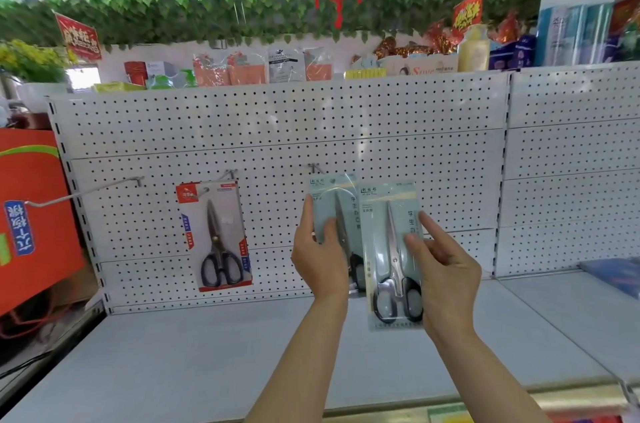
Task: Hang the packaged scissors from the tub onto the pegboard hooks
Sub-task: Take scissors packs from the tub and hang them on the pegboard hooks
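Observation:
Each of my hands holds up one pale blue scissors pack in front of the white pegboard (311, 118). My left hand (320, 260) grips the left blue pack (329, 201) by its lower part; its top is just under the middle hook (313, 167). My right hand (446, 270) holds the right blue pack (389, 249), which overlaps the other pack's right edge. A red-and-white scissors pack (214, 235) hangs on the hook (230, 175) to the left. A long bare hook (86, 192) sticks out further left. The tub is out of view.
A grey shelf (207, 353) runs below the pegboard. An orange box (31, 215) stands at the left. Assorted goods (263, 68) line the top of the shelving under green leaf garlands. A blue item (613, 275) lies on the shelf at right.

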### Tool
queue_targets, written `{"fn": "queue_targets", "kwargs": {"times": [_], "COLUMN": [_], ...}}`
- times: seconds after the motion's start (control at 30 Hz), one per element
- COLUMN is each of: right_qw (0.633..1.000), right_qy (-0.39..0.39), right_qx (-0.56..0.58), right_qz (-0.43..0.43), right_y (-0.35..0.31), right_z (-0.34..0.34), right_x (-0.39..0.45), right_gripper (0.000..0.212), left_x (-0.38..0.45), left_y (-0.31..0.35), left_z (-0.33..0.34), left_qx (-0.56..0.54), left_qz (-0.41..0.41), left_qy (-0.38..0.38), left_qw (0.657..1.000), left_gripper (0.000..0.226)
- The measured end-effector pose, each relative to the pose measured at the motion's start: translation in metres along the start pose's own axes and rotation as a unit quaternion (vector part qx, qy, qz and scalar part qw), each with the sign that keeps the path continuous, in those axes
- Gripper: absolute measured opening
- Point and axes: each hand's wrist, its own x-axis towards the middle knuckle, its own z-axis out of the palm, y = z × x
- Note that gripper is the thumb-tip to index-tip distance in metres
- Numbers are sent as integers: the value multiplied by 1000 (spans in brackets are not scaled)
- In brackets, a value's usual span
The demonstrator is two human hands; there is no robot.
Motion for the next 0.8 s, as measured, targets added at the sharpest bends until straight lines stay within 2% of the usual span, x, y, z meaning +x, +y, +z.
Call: {"fn": "queue_targets", "kwargs": {"times": [0.43, 0.8], "right_qw": [1000, 999], "right_qy": [-22, -45], "right_qx": [6, 1], "right_qz": [-3, 14], "right_y": [2, 20], "right_z": [5, 18], "right_x": [12, 12], "right_gripper": [38, 40], "left_x": [13, 32], "left_y": [-16, -41], "left_z": [13, 18], "left_qx": [28, 158], "left_qz": [11, 54], "left_qy": [20, 15], "left_qw": [999, 986], "left_gripper": [53, 53]}}
